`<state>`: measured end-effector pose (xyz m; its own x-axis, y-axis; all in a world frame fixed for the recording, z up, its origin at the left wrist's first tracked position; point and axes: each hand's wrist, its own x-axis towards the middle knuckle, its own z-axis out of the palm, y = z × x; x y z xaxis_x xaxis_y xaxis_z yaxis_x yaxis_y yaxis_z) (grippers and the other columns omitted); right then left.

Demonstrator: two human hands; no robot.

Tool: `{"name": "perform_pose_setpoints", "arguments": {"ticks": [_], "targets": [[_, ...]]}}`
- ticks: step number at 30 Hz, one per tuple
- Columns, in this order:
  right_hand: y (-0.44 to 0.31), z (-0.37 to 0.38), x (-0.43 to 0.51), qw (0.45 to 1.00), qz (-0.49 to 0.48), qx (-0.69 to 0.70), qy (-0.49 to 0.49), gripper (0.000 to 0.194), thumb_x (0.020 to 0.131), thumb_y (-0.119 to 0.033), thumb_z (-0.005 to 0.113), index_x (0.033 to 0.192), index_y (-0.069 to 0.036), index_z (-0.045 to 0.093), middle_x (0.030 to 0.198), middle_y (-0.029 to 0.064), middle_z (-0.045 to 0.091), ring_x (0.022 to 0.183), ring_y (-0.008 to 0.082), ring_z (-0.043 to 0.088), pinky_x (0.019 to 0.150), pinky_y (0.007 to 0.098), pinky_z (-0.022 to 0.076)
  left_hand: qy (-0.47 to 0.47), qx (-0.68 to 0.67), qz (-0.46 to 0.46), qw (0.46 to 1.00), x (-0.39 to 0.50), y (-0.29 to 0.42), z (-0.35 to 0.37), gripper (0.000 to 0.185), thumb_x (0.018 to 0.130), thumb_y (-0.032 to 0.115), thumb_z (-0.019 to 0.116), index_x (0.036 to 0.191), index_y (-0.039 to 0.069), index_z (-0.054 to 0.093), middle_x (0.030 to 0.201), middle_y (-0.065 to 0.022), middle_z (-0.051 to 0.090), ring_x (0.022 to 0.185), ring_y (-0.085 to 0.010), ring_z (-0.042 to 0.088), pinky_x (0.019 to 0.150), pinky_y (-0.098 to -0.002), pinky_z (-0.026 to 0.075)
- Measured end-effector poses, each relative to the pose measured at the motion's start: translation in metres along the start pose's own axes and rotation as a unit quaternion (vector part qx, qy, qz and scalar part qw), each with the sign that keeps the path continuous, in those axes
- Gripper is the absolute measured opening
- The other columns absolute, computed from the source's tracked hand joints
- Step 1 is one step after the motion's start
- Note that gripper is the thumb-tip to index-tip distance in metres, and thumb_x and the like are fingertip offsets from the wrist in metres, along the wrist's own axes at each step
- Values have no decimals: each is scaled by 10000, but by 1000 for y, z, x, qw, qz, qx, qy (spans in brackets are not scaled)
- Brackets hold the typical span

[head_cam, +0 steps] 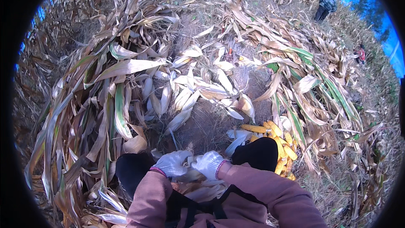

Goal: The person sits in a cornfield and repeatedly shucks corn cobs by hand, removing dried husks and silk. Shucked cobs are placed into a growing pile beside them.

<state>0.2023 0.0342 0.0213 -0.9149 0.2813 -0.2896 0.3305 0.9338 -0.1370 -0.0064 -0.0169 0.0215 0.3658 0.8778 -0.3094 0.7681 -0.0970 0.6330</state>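
Note:
Both my hands wear white knit work gloves and meet low in the picture, between my dark-clad knees. My left hand (173, 164) and my right hand (208, 165) have their fingers bent around something small and pale, mostly covered by the gloves; what it is cannot be told. Under them lie loose dry corn husks (205, 191). Beside my right knee is a pile of husked yellow corn cobs (286, 152). On the soil ahead, several corn ears still in pale husks (183, 111) lie scattered.
Heaps of cut corn stalks with dry leaves stand left (104, 101) and right (303, 92). Standing dry corn (63, 9) rings the field. One person in dark clothes (326, 6) is far off at the upper right, and another in red (360, 54) is farther right.

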Motion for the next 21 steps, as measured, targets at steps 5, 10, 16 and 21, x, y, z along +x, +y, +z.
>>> {"name": "perform_pose_setpoints", "arguments": {"ticks": [5, 10, 16, 21], "targets": [[10, -61, -47, 995, -24, -65, 72, 309, 888, -177, 555, 1184, -110, 616, 969, 83, 664, 913, 283, 677, 788, 457, 533, -8, -224, 136, 965, 6, 15, 44, 905, 737, 315, 841, 1479, 60, 390, 1358, -184, 553, 1277, -281, 525, 1109, -370, 381], [10, -77, -64, 936, 53, -88, 337, 461, 797, -193, 659, 1250, -130, 598, 1232, 91, 589, 1220, 278, 530, 1065, 452, 393, 87, -362, -113, 921, -11, 39, 65, 818, 759, 317, 841, 1443, 82, 459, 1277, -157, 618, 1117, -253, 625, 1013, -370, 476], [28, 85, -38, 637, 234, 617, 399, 681, 909, -351, 738, 1429, -37, 431, 1328, 149, 565, 1202, 228, 562, 1024, 418, 454, 158, -702, -73, 691, -9, 68, 74, 552, 932, 251, 728, 1392, 42, 506, 1188, -93, 655, 1038, -185, 639, 903, -356, 530], [-47, 64, -32, 122, 67, 980, 142, 573, 1039, -509, 437, 1429, -90, 467, 1343, 117, 573, 1222, 270, 557, 1088, 433, 405, 246, -523, -91, 811, -8, 67, 83, 516, 983, 348, 634, 1370, 24, 529, 1138, -89, 682, 986, -158, 642, 872, -316, 509]]}}
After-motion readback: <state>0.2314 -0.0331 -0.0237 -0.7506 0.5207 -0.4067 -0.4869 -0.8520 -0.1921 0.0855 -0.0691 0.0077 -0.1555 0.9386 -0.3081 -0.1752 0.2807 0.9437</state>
